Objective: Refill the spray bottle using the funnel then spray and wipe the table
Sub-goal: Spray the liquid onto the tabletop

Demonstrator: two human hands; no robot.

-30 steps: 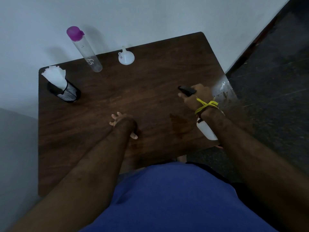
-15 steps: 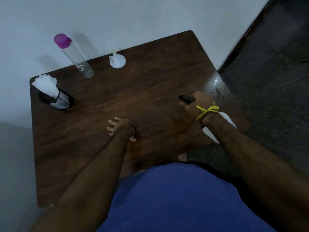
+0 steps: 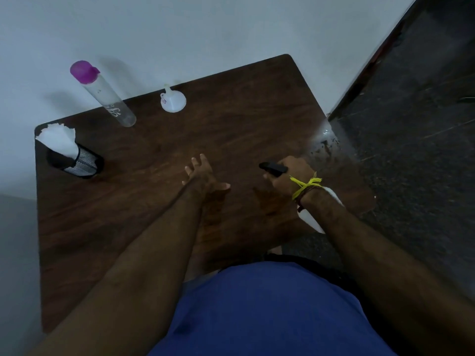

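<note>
Both forearms are bare, with no sleeves reaching into view. The right hand [image 3: 293,177] has a bright yellow thread [image 3: 305,185] tied round the wrist, knotted on top with frayed ends sticking out, and a thinner dark reddish band [image 3: 304,195] just behind it. The left hand [image 3: 203,174] wears nothing on wrist or fingers. A plain blue garment [image 3: 267,312] covers the torso, with a dark edge along its right side

Table [image 3: 231,140]: funnel [image 3: 173,102], bottle [image 3: 108,98], holder [image 3: 81,163].
</note>
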